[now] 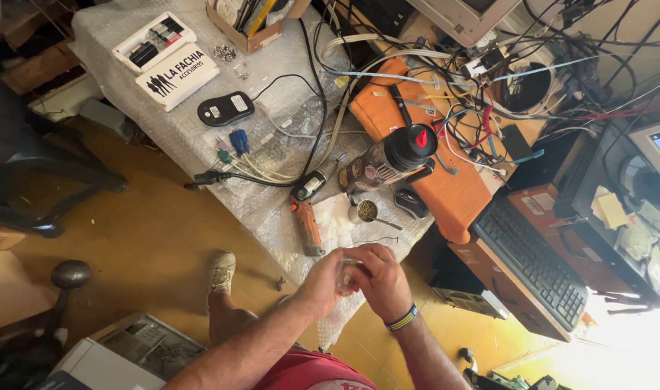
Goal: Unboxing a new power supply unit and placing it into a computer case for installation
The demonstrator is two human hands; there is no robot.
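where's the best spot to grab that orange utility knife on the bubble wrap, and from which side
Grip the orange utility knife around the middle of its long body, coming down from above. It lies flat near the table's front edge, its length running toward the person, close to both hands; a white cloth sits on one side, so the open side looks easier.

Warm indoor light, blown-out glare at lower right, dim left edge, wide-angle edge distortion
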